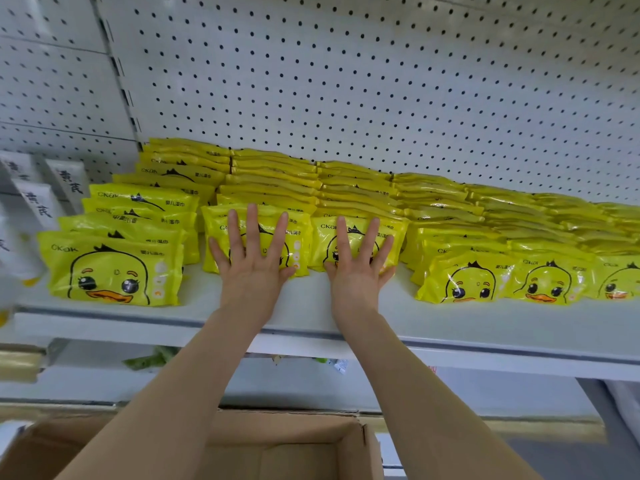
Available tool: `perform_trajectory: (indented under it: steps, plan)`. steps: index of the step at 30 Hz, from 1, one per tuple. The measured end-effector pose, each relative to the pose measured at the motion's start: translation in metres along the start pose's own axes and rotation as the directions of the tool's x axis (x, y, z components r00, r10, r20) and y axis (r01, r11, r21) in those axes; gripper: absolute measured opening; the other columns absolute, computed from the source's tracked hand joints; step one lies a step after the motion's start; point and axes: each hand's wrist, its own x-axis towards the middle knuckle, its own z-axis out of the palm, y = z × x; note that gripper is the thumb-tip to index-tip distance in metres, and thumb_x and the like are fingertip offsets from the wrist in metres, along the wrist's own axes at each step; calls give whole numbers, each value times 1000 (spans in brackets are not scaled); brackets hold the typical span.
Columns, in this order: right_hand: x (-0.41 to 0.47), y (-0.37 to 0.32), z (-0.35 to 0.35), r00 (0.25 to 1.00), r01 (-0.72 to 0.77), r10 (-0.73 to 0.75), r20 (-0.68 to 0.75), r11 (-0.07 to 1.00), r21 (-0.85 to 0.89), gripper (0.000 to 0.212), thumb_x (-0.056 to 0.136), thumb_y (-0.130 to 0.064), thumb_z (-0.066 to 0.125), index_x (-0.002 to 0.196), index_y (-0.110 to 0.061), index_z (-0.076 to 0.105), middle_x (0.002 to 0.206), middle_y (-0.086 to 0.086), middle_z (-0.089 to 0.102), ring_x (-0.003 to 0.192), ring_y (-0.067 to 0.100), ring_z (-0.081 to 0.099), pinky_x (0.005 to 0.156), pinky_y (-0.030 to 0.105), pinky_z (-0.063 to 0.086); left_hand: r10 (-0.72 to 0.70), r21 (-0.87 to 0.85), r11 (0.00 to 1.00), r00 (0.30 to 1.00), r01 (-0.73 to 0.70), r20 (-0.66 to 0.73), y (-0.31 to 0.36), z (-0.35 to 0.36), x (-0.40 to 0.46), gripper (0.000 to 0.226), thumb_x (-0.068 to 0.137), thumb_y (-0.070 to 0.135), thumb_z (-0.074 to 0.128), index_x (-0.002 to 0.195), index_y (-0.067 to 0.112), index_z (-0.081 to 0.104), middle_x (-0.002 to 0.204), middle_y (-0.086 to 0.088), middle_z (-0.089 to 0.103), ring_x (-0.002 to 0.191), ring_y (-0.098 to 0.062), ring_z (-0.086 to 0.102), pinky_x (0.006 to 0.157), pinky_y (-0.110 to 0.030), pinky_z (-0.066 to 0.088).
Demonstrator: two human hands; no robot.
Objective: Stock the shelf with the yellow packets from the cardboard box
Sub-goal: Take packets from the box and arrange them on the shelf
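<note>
Yellow packets stood in rows across the white shelf through the middle of the frame, each upright on a long edge with its duck-face front turned toward the camera and its long axis running left to right along the shelf. The rows reached back to the perforated back panel. At centre frame two front packets sat set back from the shelf edge, while the front packets at left and right stood nearer that edge. The left hand lay flat against the left centre packet, fingers straight and spread, pointing up. The right hand pressed likewise on the right centre packet, its grip apart, fingers splayed. Neither hand curled round anything. White packages with dark lettering stood at far left. The cardboard box sat open at the bottom of the frame, below the forearms.
</note>
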Motion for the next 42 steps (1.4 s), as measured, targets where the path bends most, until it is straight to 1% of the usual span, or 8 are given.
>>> perform_trajectory:
  steps: [5,10,13,25,30,34,37,42]
  plan:
    - [-6,0,-12,999,0,3,41,999,-54,77,97,-42,48,149,-46,-10,159,8,-24,145,42,-14,112,67,13,6,-41,999,998,-4,59,1,-15,-3,91,77,59,60,152,29,19,158,-19,11,144,-44,9,103,-72,20]
    - [-24,5,-20,953,82,-112,-282,990,-114,51,70,-23,82,115,-21,60,116,19,56,99,41,55,68,46,50,1,-139,990,999,-8,-50,-11,-51,-19,73,70,45,77,134,28,48,136,-15,44,120,-38,45,91,-49,42]
    - [-25,4,-13,972,88,-102,-211,993,-74,37,67,-19,83,97,-17,61,96,16,53,81,36,52,56,40,47,-31,-233,972,999,29,-7,-14,-54,-21,54,64,31,87,110,25,60,109,-12,49,88,-33,49,65,-38,45]
    - [10,13,10,970,69,-72,-232,997,-20,36,68,-22,84,95,-21,60,98,16,52,83,37,51,60,45,48,-124,-207,970,991,130,46,11,-31,2,49,64,24,86,101,23,55,98,-12,42,82,-32,42,50,-30,34]
    - [1,24,-4,923,148,-179,-341,982,-116,39,63,-28,85,95,-22,63,95,12,55,83,35,53,63,42,46,-60,-154,986,998,61,12,3,-41,-2,57,61,34,87,108,25,55,106,-12,46,90,-35,46,64,-40,44]
    - [8,29,-5,909,178,-218,-355,974,-140,83,66,-40,83,138,-34,43,142,18,43,132,45,39,95,63,40,45,11,999,999,-45,9,-3,-43,10,101,53,54,84,142,35,39,147,-14,33,137,-41,26,105,-60,26]
    - [15,22,9,955,147,-153,-254,988,-44,103,69,-38,82,149,-40,16,160,18,12,145,45,10,99,75,27,44,12,999,997,-45,56,1,-36,20,113,53,59,81,149,38,25,156,-15,17,145,-42,6,104,-72,13]
    - [38,18,17,939,178,-185,-289,983,-49,115,61,-39,85,150,-36,13,159,13,5,144,47,11,99,75,23,38,30,999,997,-40,63,1,-20,26,114,53,61,78,150,38,21,158,-16,12,145,-43,3,102,-75,8]
